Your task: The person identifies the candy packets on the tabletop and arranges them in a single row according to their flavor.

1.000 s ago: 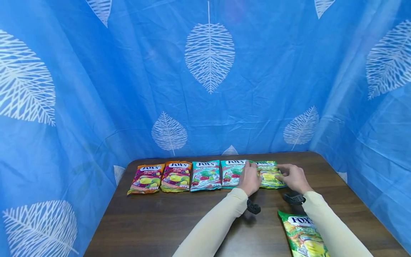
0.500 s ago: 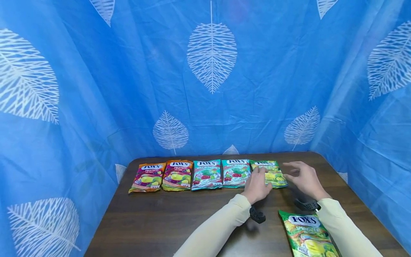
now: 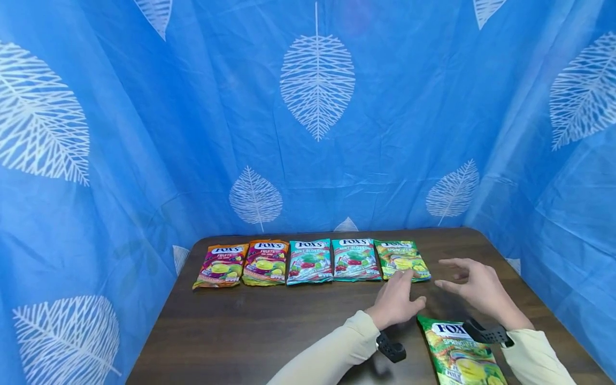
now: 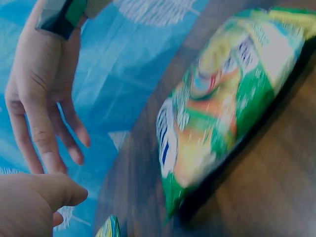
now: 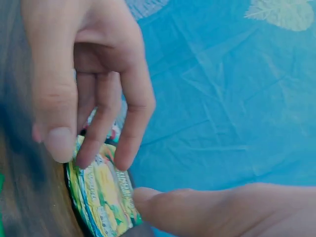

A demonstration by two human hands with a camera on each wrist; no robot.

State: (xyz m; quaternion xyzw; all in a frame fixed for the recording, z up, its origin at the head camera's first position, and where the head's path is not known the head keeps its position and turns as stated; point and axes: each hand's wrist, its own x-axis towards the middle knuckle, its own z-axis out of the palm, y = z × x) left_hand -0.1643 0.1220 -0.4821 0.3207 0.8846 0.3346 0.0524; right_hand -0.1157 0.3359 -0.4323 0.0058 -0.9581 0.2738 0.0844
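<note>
My left hand (image 3: 395,299) hovers near the lower edge of the back row's rightmost bag, a green-and-yellow Spring Tea candy bag (image 3: 403,260). Its fingers are relaxed and hold nothing. To the right, my right hand (image 3: 476,283) is in the air with fingers spread loosely, apart from that bag. Below it, closer to the front, lies a second Spring Tea candy bag (image 3: 462,353), partly covered by the right wrist strap. This front bag (image 4: 222,103) fills much of the left wrist view. Both hands face each other across a gap.
Left of the back Spring Tea bag, two teal Mint Blossom bags (image 3: 310,262) and two purple-orange Fruits bags (image 3: 221,266) continue the row along the rear of the brown wooden table (image 3: 231,331). A blue leaf-patterned curtain (image 3: 385,133) surrounds the table's back and sides.
Both hands have let go of the back Spring Tea bag and drawn back toward the front, the right one also farther right. That bag now lies uncovered at the row's end.
</note>
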